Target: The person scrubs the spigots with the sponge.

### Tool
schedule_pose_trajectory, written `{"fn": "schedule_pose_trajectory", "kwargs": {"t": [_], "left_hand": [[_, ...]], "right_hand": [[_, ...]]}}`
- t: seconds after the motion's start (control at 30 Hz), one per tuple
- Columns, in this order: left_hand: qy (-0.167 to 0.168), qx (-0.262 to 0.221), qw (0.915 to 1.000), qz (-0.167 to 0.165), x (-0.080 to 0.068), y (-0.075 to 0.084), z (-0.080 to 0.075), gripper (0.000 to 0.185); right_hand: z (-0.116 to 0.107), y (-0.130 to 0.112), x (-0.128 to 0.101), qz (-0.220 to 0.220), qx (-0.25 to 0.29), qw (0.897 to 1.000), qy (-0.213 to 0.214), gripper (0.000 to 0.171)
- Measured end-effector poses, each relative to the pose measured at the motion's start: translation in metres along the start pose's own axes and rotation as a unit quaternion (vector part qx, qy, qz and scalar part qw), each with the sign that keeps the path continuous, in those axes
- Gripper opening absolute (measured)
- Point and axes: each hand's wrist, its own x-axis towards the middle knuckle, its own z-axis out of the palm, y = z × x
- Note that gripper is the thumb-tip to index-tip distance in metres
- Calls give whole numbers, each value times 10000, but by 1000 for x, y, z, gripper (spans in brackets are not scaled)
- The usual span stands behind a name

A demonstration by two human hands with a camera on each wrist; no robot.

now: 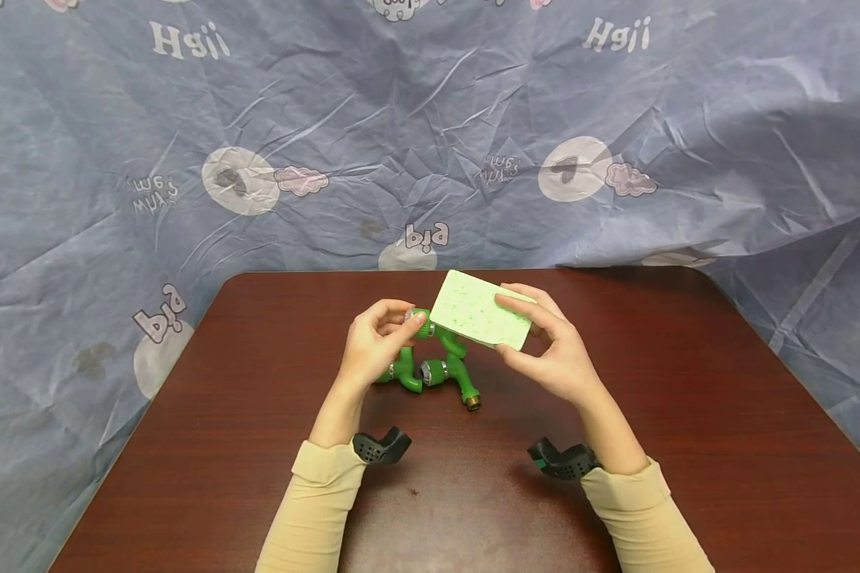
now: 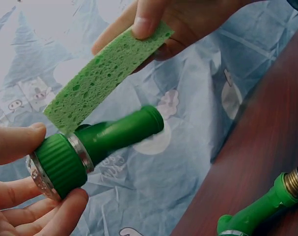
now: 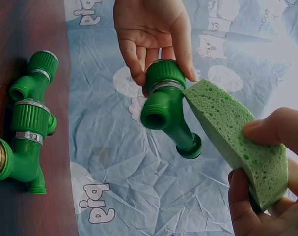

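The left hand holds a green tap by its ribbed knob, raised above the tabletop. The right hand grips a green sponge between thumb and fingers, one end at the tap's metal band; whether they touch is unclear. Two more green taps lie below on the tabletop, before a creased blue cloth.

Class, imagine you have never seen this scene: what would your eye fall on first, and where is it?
First, the pale green sponge, held up mid-scene in the right grip. Next, the green tap beside it in the left grip, with two more taps lying on the reddish-brown table below. Behind hangs a crumpled blue sheet printed with cartoons.
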Motion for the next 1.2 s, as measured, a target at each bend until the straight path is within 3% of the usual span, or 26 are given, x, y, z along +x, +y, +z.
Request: {"fn": "schedule_pose_trajectory", "kwargs": {"t": [0.1,0.3,0.37,0.57,0.77,0.97,1.2], "left_hand": [[-35,-285,9996,3,4,-11,-1,25],[20,-466,9989,13,6,-16,1,23],[88,-491,9988,-35,5,-16,2,23],[304,-794,9963,-86,6,-16,4,21],[508,-1128,9922,-117,6,-16,7,21],[582,-1669,9841,-188,7,-18,11,15],[656,-2310,9707,-76,6,-23,17,17]], "right_hand": [[1,1,1,107,-74,9995,297,53],[1,0,2,199,-83,9925,1207,55],[2,-1,2,110,-14,9931,1165,55],[8,-3,1,213,-25,9993,313,53],[7,4,1,361,-89,9961,801,55],[14,23,-3,379,639,9954,599,57],[35,23,-6,664,1171,9889,638,56]]}}
